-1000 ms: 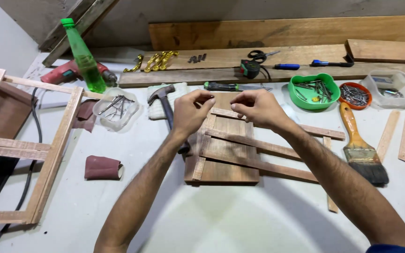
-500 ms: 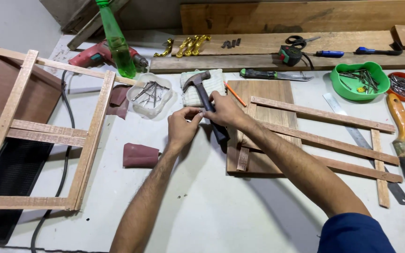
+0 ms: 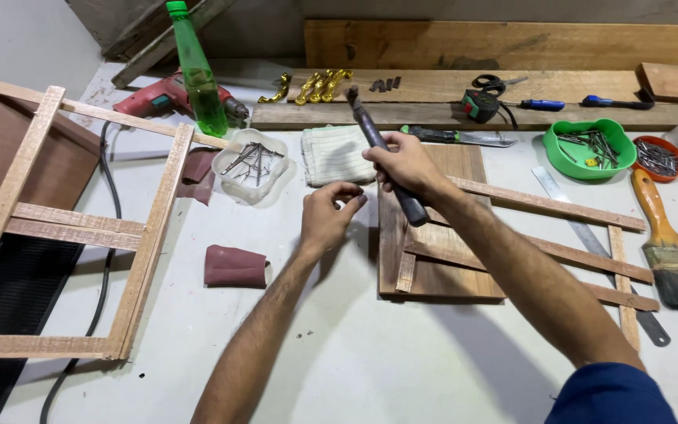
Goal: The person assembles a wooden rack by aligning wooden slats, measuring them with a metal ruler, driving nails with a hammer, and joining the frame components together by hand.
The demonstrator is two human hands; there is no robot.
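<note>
Hammer (image 3: 382, 153): gripped at mid-handle by the clenched right hand (image 3: 406, 165), raised above the bench (image 3: 402, 361), head tilted away toward the cloth (image 3: 337, 153). Left hand (image 3: 329, 216): fingertips pinched together just left of the handle; whether they hold a nail cannot be told. Below and right: a board (image 3: 433, 271) carrying thin slats (image 3: 547, 204) laid across it into a partial frame; no driven nails are discernible, so joining appears unfinished. Left of the hands: a clear tub of nails (image 3: 250, 163), a sandpaper roll (image 3: 235, 265), a completed-looking slat frame (image 3: 72, 228). Behind: green bottle (image 3: 198, 74), red drill (image 3: 158, 96). Right: green bowl (image 3: 590, 149), brush (image 3: 668, 243).
</note>
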